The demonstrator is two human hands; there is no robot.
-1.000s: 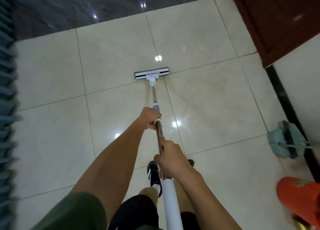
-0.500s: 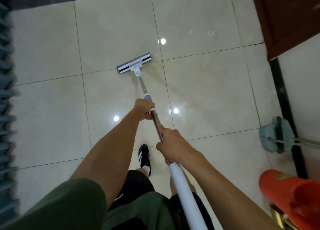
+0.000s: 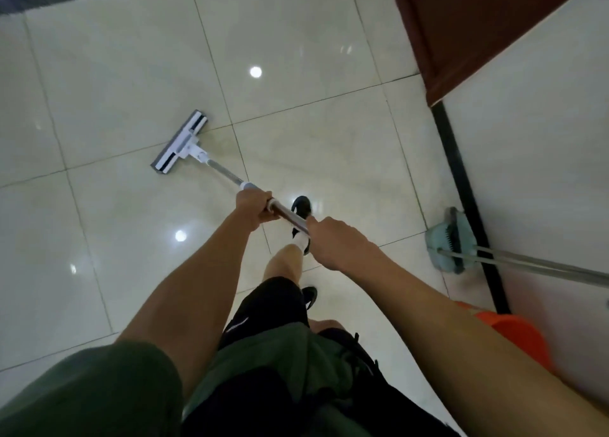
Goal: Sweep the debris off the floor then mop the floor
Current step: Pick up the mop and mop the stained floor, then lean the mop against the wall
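Evidently mopping is under way: the mop (image 3: 180,142) is laid flat on the tiled floor (image 3: 296,41), its pole clasped by the left hand (image 3: 253,208) and right hand (image 3: 336,243). No debris is seen; remaining floor area cannot be judged.

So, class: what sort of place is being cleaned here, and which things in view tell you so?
Probably an indoor hallway or lobby: glossy cream floor tiles reflecting ceiling lights, a dark wood door set in a white wall with a black skirting strip.
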